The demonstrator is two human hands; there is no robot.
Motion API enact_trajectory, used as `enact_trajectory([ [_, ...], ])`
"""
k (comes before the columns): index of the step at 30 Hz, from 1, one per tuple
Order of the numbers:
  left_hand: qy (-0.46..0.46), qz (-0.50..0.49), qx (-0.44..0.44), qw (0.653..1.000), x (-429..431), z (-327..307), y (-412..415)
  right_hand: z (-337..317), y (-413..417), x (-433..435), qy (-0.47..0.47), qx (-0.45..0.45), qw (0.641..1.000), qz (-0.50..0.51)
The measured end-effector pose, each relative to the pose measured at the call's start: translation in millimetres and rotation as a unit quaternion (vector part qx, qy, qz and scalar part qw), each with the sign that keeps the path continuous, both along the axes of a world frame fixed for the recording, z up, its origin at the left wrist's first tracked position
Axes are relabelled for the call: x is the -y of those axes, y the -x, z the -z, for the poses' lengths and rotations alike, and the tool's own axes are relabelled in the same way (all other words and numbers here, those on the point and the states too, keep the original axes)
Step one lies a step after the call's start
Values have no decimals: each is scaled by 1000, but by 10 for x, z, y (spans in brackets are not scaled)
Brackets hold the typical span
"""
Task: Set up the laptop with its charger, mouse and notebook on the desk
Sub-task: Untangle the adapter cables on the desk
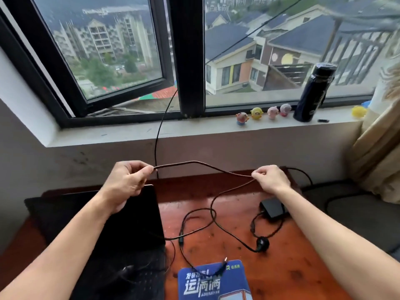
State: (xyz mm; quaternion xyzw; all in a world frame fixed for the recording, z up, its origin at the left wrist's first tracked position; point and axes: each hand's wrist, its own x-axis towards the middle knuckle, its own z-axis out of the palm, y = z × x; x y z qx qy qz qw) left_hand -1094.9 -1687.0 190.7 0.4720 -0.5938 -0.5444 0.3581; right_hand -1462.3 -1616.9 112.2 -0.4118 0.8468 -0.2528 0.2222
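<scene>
From where I stand, the step in hand looks like untangling the charger cable. Done well, it means keeping the stretch lightly taut and feeding slack through the fingers, not yanking, since the loops on the desk cross one another. The left hand pinches one end of the raised stretch, the right hand pinches the other, both closed on the cable. The charger brick lies on the desk just below the right wrist; the plug rests nearer me. The laptop sits under the left forearm.
</scene>
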Motion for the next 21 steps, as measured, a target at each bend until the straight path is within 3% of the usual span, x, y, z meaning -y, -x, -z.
enact_trajectory([
  [2, 14, 30, 15, 999, 30, -128, 71, -69, -347, -45, -10, -80, 995, -66],
  [4, 15, 56, 20, 998, 30, -189, 141, -193, -780, -35, 68, -71, 985, -140],
  [6, 5, 68, 19, 997, 44, -196, 182, -349, -1194, -13, 125, 94, 972, -174],
  [8, -6, 62, 21, 998, 69, -174, 151, -460, -1465, -29, 134, 328, 920, -166],
  [9, -14, 64, 16, 998, 73, -163, 105, -516, -1518, -59, 137, 389, 897, -161],
  [12, -69, 93, -27, 993, 58, -76, -54, -647, -1410, -91, 196, 374, 896, -138],
  [14, -105, 128, -45, 985, 3, 9, -151, -775, -1166, -75, 269, 378, 884, -56],
  [18, -127, 146, -55, 980, -213, 215, -294, -963, -465, -67, 387, 390, 824, 136],
  [19, -121, 141, -62, 981, -281, 232, -281, -927, -297, -98, 397, 359, 828, 169],
  [21, -104, 115, -112, 982, -365, 133, -244, -754, -114, -143, 355, 237, 885, 185],
])
